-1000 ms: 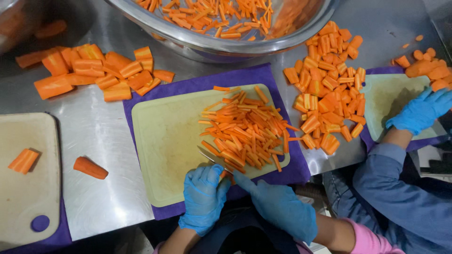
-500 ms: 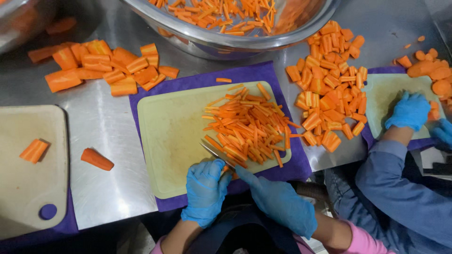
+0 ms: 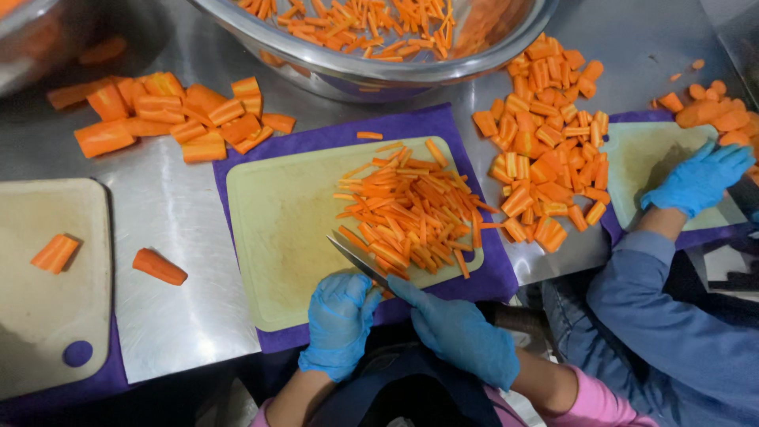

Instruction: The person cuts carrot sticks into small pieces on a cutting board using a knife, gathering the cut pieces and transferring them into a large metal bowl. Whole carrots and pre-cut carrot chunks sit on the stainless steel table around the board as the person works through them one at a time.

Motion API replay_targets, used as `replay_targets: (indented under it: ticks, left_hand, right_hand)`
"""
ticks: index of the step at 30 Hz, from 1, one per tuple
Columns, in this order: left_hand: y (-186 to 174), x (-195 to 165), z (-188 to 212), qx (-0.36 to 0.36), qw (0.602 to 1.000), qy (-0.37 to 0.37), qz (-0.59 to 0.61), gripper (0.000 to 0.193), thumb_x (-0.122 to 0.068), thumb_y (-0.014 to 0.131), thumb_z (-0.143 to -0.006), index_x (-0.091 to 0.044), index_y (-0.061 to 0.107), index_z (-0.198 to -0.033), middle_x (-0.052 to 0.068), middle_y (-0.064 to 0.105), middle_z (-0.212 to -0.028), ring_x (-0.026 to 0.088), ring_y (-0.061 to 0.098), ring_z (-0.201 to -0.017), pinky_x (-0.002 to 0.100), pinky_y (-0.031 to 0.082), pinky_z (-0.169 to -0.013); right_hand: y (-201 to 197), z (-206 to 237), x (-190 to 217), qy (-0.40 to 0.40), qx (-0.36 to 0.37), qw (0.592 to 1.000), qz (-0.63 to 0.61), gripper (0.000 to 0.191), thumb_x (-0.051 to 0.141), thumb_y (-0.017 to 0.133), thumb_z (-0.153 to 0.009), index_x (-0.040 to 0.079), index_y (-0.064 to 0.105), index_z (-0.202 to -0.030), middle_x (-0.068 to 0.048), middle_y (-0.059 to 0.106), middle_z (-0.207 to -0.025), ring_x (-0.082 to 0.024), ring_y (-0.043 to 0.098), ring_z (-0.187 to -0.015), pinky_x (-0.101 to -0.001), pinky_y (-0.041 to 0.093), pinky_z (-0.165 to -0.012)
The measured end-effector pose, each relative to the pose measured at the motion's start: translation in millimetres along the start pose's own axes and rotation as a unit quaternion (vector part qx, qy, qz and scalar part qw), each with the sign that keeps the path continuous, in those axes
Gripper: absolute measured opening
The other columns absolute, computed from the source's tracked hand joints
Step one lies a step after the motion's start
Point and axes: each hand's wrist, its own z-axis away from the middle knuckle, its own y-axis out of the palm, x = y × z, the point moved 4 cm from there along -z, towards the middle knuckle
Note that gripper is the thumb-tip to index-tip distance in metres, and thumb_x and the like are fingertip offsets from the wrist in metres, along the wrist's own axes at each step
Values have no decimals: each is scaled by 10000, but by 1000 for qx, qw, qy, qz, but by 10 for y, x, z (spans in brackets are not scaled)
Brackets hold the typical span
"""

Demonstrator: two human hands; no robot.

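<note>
- Right now the left hand (image 3: 340, 323), in a blue glove, is curled at the near edge of the cutting board (image 3: 277, 229); fingers closed round what looks like the handle of a knife (image 3: 357, 262) — handle itself hidden, so can't be 100% sure of the grip.
- Knife blade pokes up & left from betw. the two hands, lying low over the board, tip just short of the carrot sticks (image 3: 407, 213).
- Right hand (image 3: 458, 332), also gloved, sits just beside the left, fingers flat & stretched toward the blade's base; holding nothing I can see.
- Carrot sticks: loose heap on the right half of the pale green board, a few strays past the edge onto the purple mat (image 3: 411, 126) under it.
- Further out: metal bowl (image 3: 371, 71) w/ more sticks at the far side; carrot chunks (image 3: 178, 119) piled far left on the steel table (image 3: 174, 261); sliced pieces (image 3: 545, 150) heaped to the right.
- Left side: second board (image 3: 47, 316) w/ a small carrot bit, another chunk on the steel beside it.
- Far right: a co-worker's gloved hand (image 3: 700, 178), blue sleeve, resting spread on their own board (image 3: 640, 158).
</note>
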Motion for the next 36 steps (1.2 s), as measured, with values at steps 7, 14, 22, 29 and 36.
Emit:
replay_targets:
  ticks: [7, 14, 22, 29, 36]
  left_hand:
    - [21, 10, 35, 1, 1000, 22, -3, 254, -114, 773, -780, -72, 632, -988, 124, 654, -874, 376, 623, -852, 492, 487, -773]
    - [35, -48, -11, 47, 997, 19, -60, 286, -155, 763, -771, -72, 592, -985, 117, 622, -851, 358, 619, -846, 493, 482, -759]
    - [-15, 173, -712, 140, 982, 32, -120, 225, -104, 690, -827, -77, 584, -1023, 150, 638, -890, 383, 634, -843, 504, 495, -740]
    - [-1129, 962, -1652, -30, 925, -57, -373, 477, -31, 661, -715, -151, 685, -1176, 198, 576, -1340, 432, 584, -1163, 508, 521, -877]
    - [-1480, 1408, -1914, 45, 911, -177, -369, 343, -89, 618, -977, -159, 654, -1312, 225, 559, -1360, 446, 611, -1138, 534, 524, -911]
  right_hand:
    - [112, 1, 62, 35, 50, 992, 114, 650, 156, 534, -925, 295, 377, -1541, -141, 670, -777, -386, 696, -646, -519, 548, -556]
    - [237, -212, 24, 7, -33, 999, 29, 550, 177, 523, -929, 238, 479, -1473, -177, 724, -884, -380, 721, -688, -523, 545, -535]
    - [-160, -463, -211, -31, -106, 992, -62, 207, 306, 579, -1037, 101, 609, -1036, -161, 674, -726, -331, 672, -643, -441, 502, -567]
    - [-248, -338, -330, 114, -20, 940, -320, 246, 310, 542, -982, 119, 575, -1134, -92, 575, -647, -185, 547, -533, -354, 445, -500]
    - [-230, -262, -159, -87, 1, 989, -123, 372, 316, 548, -980, 80, 552, -1267, -187, 705, -941, -366, 706, -828, -444, 557, -706]
